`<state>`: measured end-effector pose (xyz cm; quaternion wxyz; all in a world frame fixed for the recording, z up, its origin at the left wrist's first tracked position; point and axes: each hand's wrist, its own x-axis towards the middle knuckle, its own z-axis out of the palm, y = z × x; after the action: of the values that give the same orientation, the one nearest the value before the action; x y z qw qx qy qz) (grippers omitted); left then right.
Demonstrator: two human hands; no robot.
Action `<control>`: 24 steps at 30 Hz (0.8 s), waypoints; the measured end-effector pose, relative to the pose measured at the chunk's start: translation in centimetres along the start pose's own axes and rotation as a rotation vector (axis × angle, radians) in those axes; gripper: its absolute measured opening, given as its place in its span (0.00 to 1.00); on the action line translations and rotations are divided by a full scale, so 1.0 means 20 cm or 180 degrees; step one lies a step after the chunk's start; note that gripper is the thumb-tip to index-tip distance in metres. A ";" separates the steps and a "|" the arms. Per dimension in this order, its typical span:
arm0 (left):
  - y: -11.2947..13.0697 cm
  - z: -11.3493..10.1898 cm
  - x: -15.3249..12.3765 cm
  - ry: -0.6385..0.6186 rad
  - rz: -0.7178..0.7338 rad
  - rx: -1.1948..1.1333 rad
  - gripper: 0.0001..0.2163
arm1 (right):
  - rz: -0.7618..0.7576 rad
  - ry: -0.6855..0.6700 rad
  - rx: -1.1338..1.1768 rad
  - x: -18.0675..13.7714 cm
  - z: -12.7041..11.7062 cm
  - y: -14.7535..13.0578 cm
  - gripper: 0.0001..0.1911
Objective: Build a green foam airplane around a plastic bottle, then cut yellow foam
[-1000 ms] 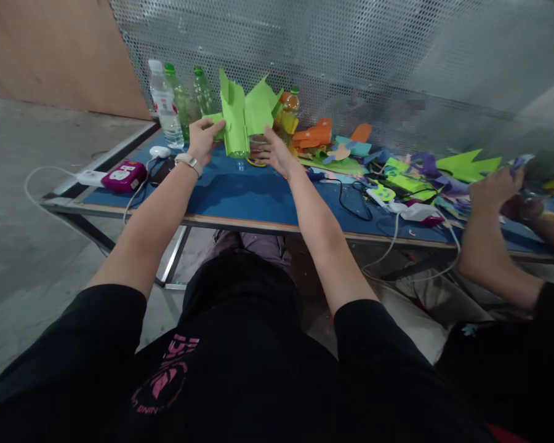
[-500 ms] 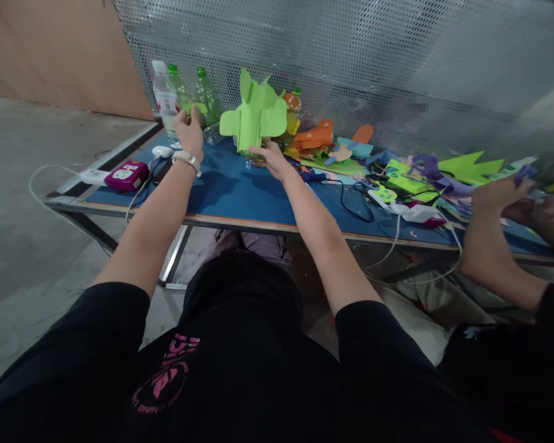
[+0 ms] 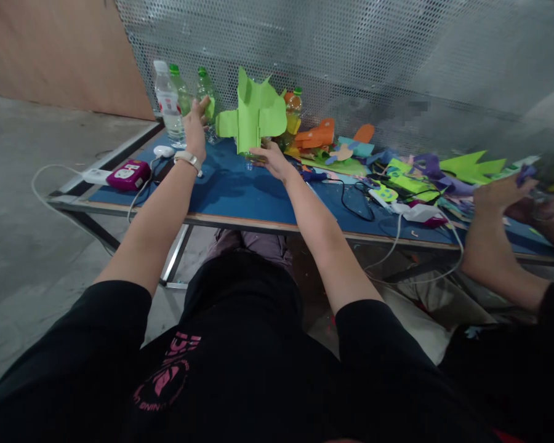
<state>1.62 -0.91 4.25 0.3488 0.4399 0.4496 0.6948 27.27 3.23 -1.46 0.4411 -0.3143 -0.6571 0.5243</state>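
A bottle wrapped in green foam sheets point(image 3: 252, 120), shaped with side wings and a pointed top, stands upright on the blue table point(image 3: 240, 197). My right hand point(image 3: 268, 158) grips its base. My left hand point(image 3: 194, 126), with a pale wristband, is raised to the left of it. Its fingers pinch a small green foam piece point(image 3: 210, 107) in front of the row of bottles.
Clear and green plastic bottles point(image 3: 170, 104) stand at the back left against perforated metal mesh. A magenta device point(image 3: 124, 175), a power strip and cables lie left. Colourful foam cut-outs point(image 3: 332, 144) cover the right side. Another person's hands point(image 3: 503, 191) work at the far right.
The green foam craft was turned and set upright, now held by my right hand alone. My left hand let go, moved left towards the bottles and holds a small green piece.
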 end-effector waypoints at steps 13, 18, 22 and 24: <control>-0.11 0.04 0.04 0.0107 -0.0009 -0.0800 0.15 | 0.0003 -0.0117 0.0116 0.01 -0.02 0.03 0.39; -0.12 0.05 0.06 0.0369 -0.0107 -0.0747 0.25 | -0.0003 -0.0155 0.0175 0.00 -0.02 0.03 0.42; -0.16 0.07 0.10 0.0262 -0.0123 -0.1005 0.35 | 0.0047 -0.0047 0.0045 -0.03 -0.01 0.00 0.40; -0.19 0.07 0.13 0.0239 -0.0137 -0.1057 0.32 | 0.0073 0.0028 -0.0010 -0.04 0.00 -0.01 0.37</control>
<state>2.29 3.09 1.73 0.4144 0.3401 0.3506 0.7679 27.65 2.45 -1.39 0.4374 -0.3248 -0.6523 0.5270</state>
